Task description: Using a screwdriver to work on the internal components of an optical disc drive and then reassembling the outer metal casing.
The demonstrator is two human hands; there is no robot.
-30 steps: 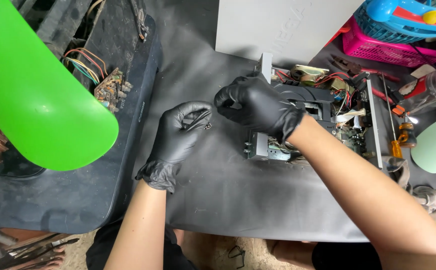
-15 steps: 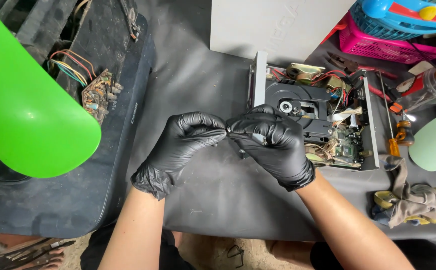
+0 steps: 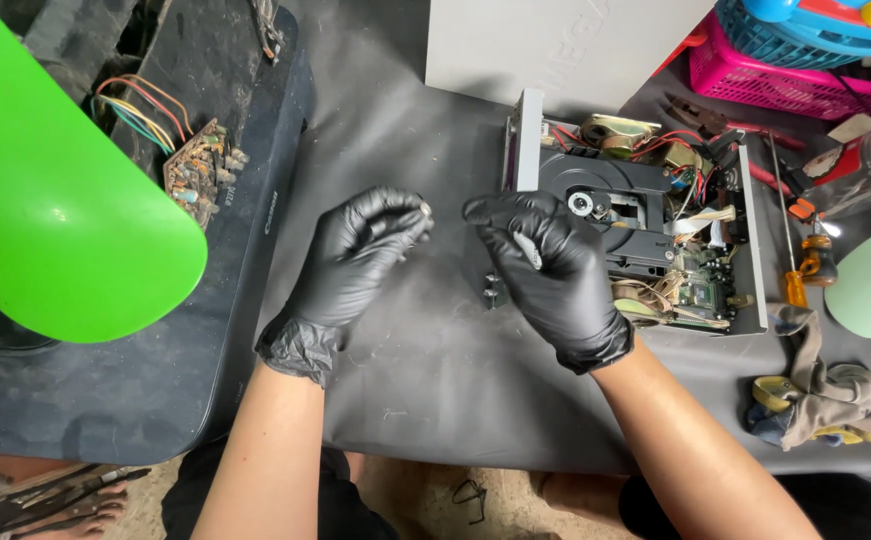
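Working from the left, you have a big green shape [image 3: 55,180] at the edge of view, then a loose circuit board [image 3: 200,165] with coloured wires on a dark lid. Your left hand [image 3: 360,260] pinches a tiny silvery part [image 3: 423,209] at its fingertips, grip closed on it. Just right of it, apart by a small gap, your right hand [image 3: 545,270] is curled shut around a thin metal tool [image 3: 527,250], its long axis running up-left to down-right across the palm. The tiny part lies left of the right hand, level with its fingertips. Below them a small block [image 3: 493,293] sits on the bench [image 3: 435,380]. Further right lies the opened disc player [image 3: 645,240], then a screwdriver [image 3: 790,230].
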